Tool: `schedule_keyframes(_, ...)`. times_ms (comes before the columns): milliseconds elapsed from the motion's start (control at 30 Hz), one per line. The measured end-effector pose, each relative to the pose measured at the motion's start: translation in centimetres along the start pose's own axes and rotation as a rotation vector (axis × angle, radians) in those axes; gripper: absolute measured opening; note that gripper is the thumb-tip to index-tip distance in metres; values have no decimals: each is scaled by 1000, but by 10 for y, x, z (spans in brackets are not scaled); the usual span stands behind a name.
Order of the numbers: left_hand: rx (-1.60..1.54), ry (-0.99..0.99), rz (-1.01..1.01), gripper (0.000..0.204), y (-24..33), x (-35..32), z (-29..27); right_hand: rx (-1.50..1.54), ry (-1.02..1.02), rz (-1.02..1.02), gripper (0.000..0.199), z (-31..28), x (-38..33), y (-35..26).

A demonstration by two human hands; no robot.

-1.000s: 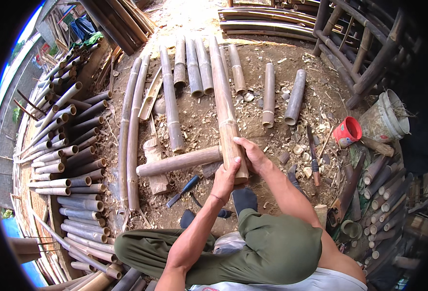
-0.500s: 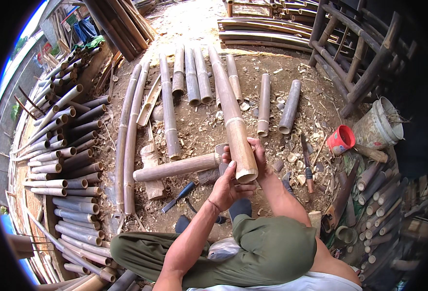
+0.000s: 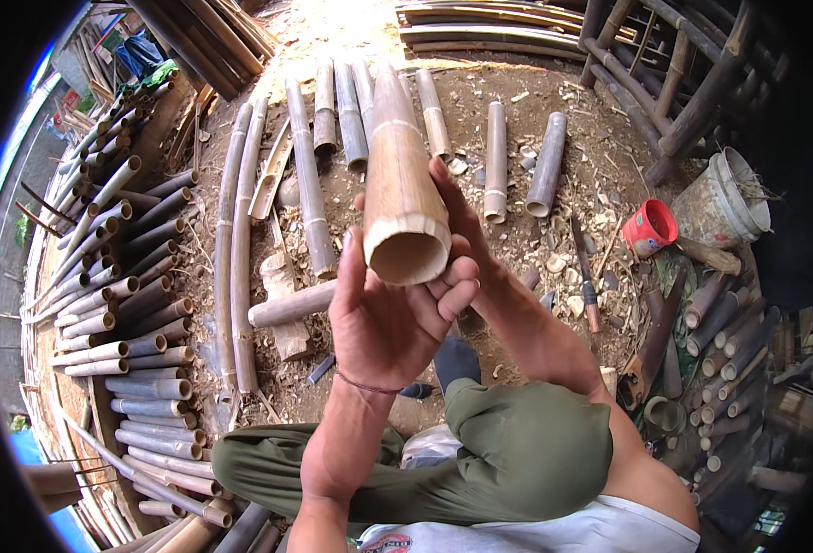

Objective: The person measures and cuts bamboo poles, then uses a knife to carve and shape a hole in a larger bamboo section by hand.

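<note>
The bamboo pole (image 3: 405, 175) has come up off the ground since a second ago; its open cut end now faces the camera, so the hollow can be looked into. The left hand (image 3: 383, 318) cups that end from below, fingers curled on the rim. The right hand (image 3: 462, 221) wraps its far side. Right of the pole lie a knife (image 3: 584, 276) and a red cup (image 3: 648, 228).
</note>
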State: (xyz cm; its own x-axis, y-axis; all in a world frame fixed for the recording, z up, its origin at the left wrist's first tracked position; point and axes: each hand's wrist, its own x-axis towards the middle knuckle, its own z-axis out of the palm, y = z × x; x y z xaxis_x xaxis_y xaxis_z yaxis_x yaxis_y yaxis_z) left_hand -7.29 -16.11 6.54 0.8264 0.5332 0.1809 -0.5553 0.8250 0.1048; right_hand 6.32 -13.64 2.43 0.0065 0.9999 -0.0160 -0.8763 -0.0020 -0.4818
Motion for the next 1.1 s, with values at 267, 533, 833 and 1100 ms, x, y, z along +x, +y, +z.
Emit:
schedule_keyframes(267, -13, -73, -32, 73, 18, -6, 3, -171, 53, -59, 75, 21, -4, 1)
schedule_keyframes(533, 28, 15, -8, 69, 13, 1, 15, -449, 57, -230, 79, -7, 5, 5)
schedule_keyframes(833, 615, -76, -561, 49, -72, 2, 57, -1244, 382, -996, 69, -57, -22, -71)
schedule_keyframes(1100, 2295, 322, 371, 100, 9, 65, -86, -887, 107, -1689, 64, 75, -94, -173)
